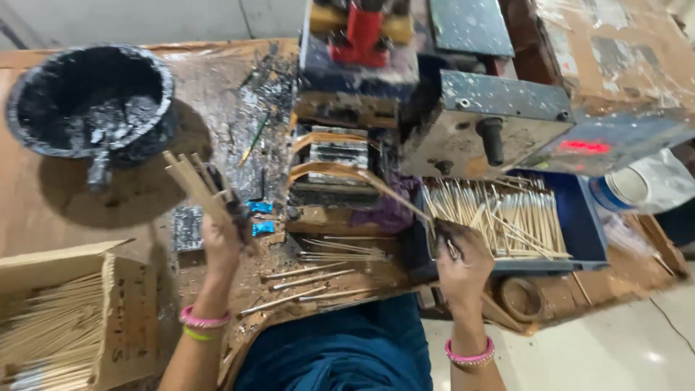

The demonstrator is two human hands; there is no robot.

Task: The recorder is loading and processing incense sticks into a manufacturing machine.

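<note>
1. Head view: left hand (221,242) is clamped on a bundle of sticks (194,181), held up beside the machine (347,156).
2. Right hand (457,261) pinches one stick (394,192), fingers together, its tip at the machine's mouth, above the blue tray (579,224).
3. Step, as I judge it: feeding a stick. Next calls for keeping it straight and level.
</note>
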